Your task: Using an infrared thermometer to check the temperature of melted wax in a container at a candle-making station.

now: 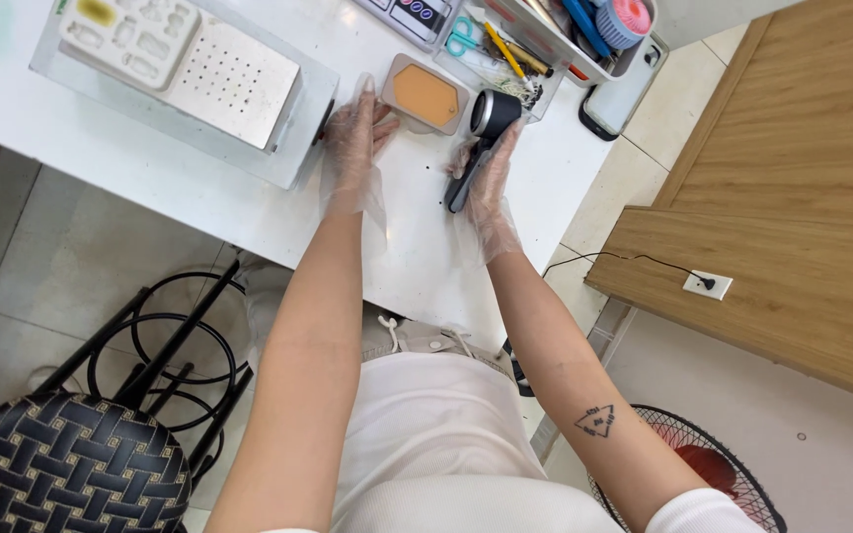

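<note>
A white surface (249, 212) is seen from above, with a large flat metal machine (234, 79) at its far left carrying a white mould tray (130, 35). A clear organiser (545, 39) of pens and scissors lies at the far right. Between them sits a grey tag-shaped tray (426, 94) with an orange pad. A black handheld device (481, 143) is held in the gloved right hand (491, 192), fingers wrapped narrowly round its handle. The gloved left hand (352, 138) rests flat, fingers spread, just left of the tray. The device appears to be being positioned; a steady grip seems called for.
</note>
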